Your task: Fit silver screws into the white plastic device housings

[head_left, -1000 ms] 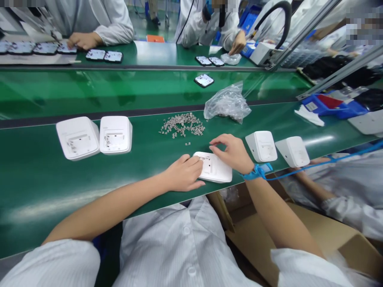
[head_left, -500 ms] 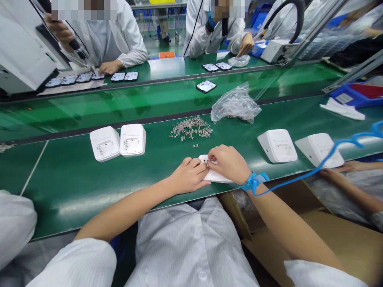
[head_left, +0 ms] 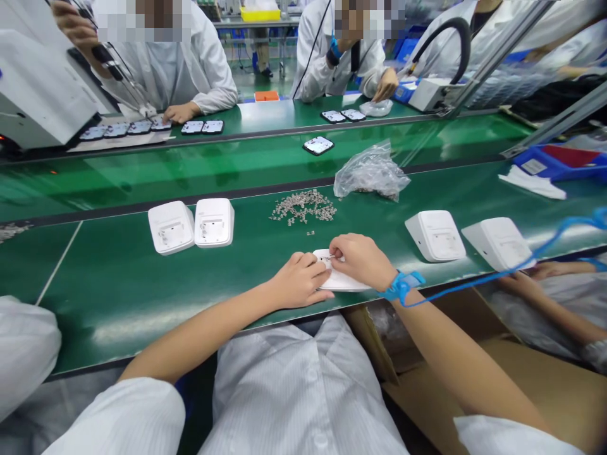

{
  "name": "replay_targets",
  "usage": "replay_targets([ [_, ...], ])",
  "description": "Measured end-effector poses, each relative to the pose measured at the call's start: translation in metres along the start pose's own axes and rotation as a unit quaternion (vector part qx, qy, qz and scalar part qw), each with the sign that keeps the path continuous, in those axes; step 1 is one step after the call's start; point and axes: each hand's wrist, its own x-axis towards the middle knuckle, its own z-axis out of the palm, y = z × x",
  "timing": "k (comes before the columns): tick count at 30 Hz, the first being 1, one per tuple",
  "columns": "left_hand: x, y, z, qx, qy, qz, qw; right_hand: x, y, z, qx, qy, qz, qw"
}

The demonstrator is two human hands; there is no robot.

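Observation:
A white plastic housing (head_left: 345, 284) lies on the green bench top close to its front edge, partly covered by both hands. My left hand (head_left: 303, 278) is bent over its left side and grips it, fingertips on its upper face. With thumb and forefinger pinched together, my right hand (head_left: 363, 258) works at the far end of the housing; what sits between those fingertips is too small to make out. Just beyond is a loose pile of small metal pieces (head_left: 306, 206), with a couple lying apart nearer the housing. A blue wrist strap (head_left: 403, 286) circles my right wrist.
Two similar housings (head_left: 214, 222) stand to the left, two more (head_left: 435, 236) to the right. A clear plastic bag (head_left: 371, 170) lies behind the pile. A blue coiled cord (head_left: 488, 278) crosses at right. Co-workers (head_left: 203, 57) sit opposite, beyond the green belt (head_left: 256, 159).
Both hands stay on the housing, with only slight finger movement at most. The dark-framed part on the belt has shifted a little left. The whole view has moved slightly.

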Motion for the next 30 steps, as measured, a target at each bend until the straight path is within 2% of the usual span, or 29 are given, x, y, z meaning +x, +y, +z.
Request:
replay_targets([
  [2, -0.003, 0.003, -0.004, 0.008, -0.005, 0.001, 1.0, -0.002, -0.003, 0.001, 0.004, 0.008, -0.023, 1.0],
  [4, -0.014, 0.009, -0.012, 0.017, -0.01, 0.008, 1.0, -0.006, -0.005, 0.003, 0.032, 0.024, -0.08, 0.996],
  [6, -0.032, 0.018, -0.021, 0.026, -0.01, 0.007, 1.0, -0.009, -0.007, 0.005, 0.089, 0.048, -0.144, 0.984],
  [8, -0.056, 0.028, -0.032, 0.047, 0.0, -0.02, 0.999, -0.01, -0.008, 0.009, 0.144, 0.077, -0.187, 0.969],
  [10, -0.082, 0.038, -0.042, 0.081, 0.018, -0.077, 0.994, -0.009, -0.011, 0.012, 0.188, 0.096, -0.208, 0.955],
  [13, -0.113, 0.054, -0.054, 0.118, 0.036, -0.196, 0.973, 0.001, -0.024, 0.016, 0.235, 0.1, -0.225, 0.94],
  [16, -0.126, 0.066, -0.059, 0.108, 0.028, -0.309, 0.945, 0.033, -0.047, 0.02, 0.259, 0.083, -0.25, 0.929],
  [20, -0.116, 0.075, -0.053, 0.101, 0.045, -0.383, 0.917, 0.121, -0.082, 0.028, 0.233, 0.095, -0.295, 0.922],
  [24, -0.089, 0.061, -0.042, 0.137, 0.018, -0.416, 0.899, 0.213, -0.103, 0.036, 0.215, 0.146, -0.215, 0.941],
  [27, -0.071, 0.034, -0.038, 0.158, -0.011, -0.42, 0.894, 0.239, -0.106, 0.041, 0.26, 0.194, -0.167, 0.931],
  [30, -0.059, 0.007, -0.037, 0.172, -0.033, -0.433, 0.884, 0.228, -0.099, 0.044, 0.284, 0.234, -0.143, 0.919],
])
